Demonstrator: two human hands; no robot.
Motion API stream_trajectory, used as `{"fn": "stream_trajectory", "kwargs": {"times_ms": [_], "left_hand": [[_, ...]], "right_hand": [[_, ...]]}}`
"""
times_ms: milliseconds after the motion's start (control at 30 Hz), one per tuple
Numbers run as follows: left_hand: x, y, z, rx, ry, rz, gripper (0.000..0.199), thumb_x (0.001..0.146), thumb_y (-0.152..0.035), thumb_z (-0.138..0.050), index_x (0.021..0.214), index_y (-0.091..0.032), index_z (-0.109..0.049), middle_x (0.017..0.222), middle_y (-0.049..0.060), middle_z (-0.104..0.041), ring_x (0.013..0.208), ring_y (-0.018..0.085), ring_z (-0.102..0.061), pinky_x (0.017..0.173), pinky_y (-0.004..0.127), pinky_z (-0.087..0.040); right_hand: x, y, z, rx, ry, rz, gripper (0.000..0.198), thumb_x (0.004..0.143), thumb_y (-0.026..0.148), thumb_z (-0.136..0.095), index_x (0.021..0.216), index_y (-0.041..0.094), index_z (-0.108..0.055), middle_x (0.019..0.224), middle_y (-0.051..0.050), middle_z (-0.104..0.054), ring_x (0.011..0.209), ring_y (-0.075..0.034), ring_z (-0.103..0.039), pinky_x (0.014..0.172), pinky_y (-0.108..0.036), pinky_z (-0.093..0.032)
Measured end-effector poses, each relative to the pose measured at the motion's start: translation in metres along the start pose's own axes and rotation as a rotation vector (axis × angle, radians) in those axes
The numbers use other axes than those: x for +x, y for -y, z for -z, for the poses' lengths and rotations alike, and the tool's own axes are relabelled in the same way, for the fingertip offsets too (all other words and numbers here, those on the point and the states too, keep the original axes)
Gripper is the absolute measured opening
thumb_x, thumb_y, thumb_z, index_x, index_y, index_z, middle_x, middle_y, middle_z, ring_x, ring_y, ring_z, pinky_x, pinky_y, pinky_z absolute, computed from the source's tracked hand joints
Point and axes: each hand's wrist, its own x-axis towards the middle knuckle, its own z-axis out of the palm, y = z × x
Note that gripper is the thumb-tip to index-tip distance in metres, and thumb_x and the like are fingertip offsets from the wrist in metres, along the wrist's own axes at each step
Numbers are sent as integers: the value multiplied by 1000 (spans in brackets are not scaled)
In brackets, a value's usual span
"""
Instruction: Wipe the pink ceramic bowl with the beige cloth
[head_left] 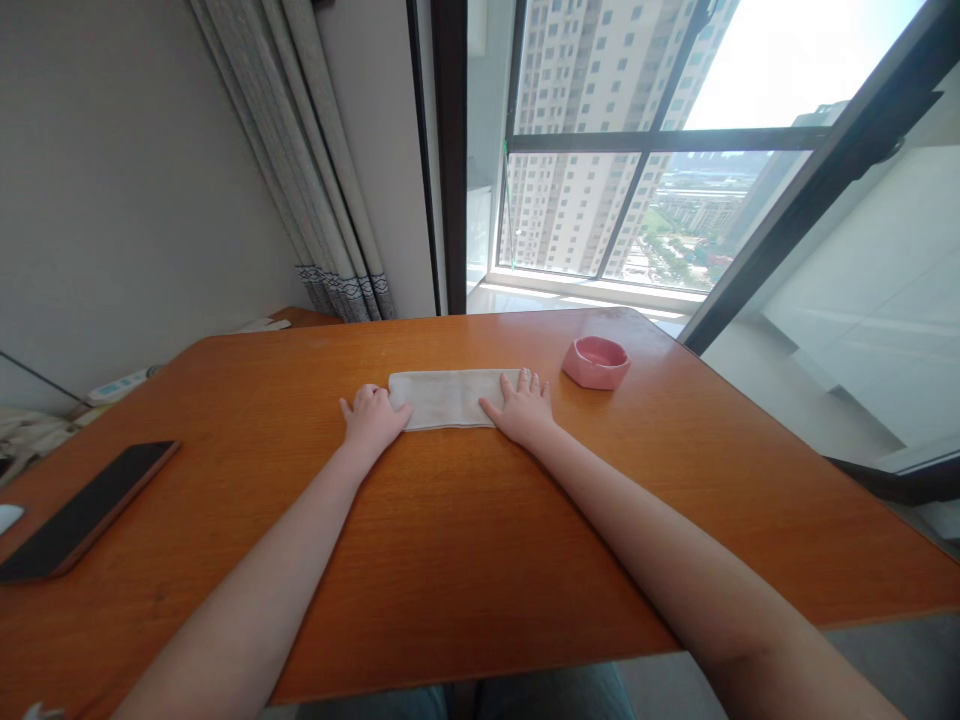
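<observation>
The brown surface point(465, 560) spreads beneath the pale folded cloth point(446, 400). A dark slab point(90, 510) lies well left of the cloth. On the cloth's right end rests the right hand point(525, 410), fingers spread, gripping nothing; at its left end the left hand point(371, 418) curls its fingers, grip unclear. Right of the cloth sits a pink dish point(596, 375).

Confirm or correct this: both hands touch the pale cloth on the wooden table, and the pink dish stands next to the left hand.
One part is wrong: the head view shows the pink dish next to the right hand, not the left hand. Both hands do touch the pale cloth on the wooden table.
</observation>
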Motion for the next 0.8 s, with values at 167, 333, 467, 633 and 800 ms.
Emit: {"fn": "stream_trajectory", "kwargs": {"times_ms": [167, 333, 467, 633, 800], "left_hand": [[6, -3, -1, -315, -41, 4, 5, 71, -25, -49, 71, -19, -49, 80, 7, -57, 82, 23, -56, 77, 37, -43], [11, 3, 2, -879, -319, 222, 19, 63, -10, -55, 77, -19, -47, 73, -2, -49, 69, 13, -48, 67, 26, -38], [16, 12, 3, -1119, -543, 363, 28, 67, -5, -52, 90, -18, -41, 82, 0, -47, 73, 11, -48, 70, 26, -40], [10, 1, 8, -1140, -630, 261, 31, 72, -8, -53, 98, -19, -40, 91, 2, -51, 79, 11, -52, 76, 27, -42], [-18, -28, 12, -925, -398, -178, 17, 73, -13, -54, 89, -20, -51, 96, 2, -61, 86, 14, -56, 80, 28, -44]], "right_hand": [[1, -2, 0, 20, -38, 30, 79, 84, 69, -28, 144, 17, -29, 151, -20, -18, 138, -39, -11, 108, -55, -6], [5, -8, 4, 80, -161, 136, 57, 92, 52, -25, 134, 18, -43, 147, -14, -32, 135, -32, -24, 109, -54, -12], [8, -13, 5, 117, -163, 221, 40, 89, 41, -39, 118, 18, -54, 133, -13, -48, 126, -29, -37, 108, -55, -17], [2, -6, 3, 163, -139, 386, 46, 86, 52, -44, 114, 18, -57, 140, -12, -39, 134, -31, -25, 109, -53, -18], [-9, 6, 1, 180, -48, 557, 56, 86, 57, -42, 128, 21, -50, 141, -11, -40, 137, -29, -22, 111, -49, -17]]}}
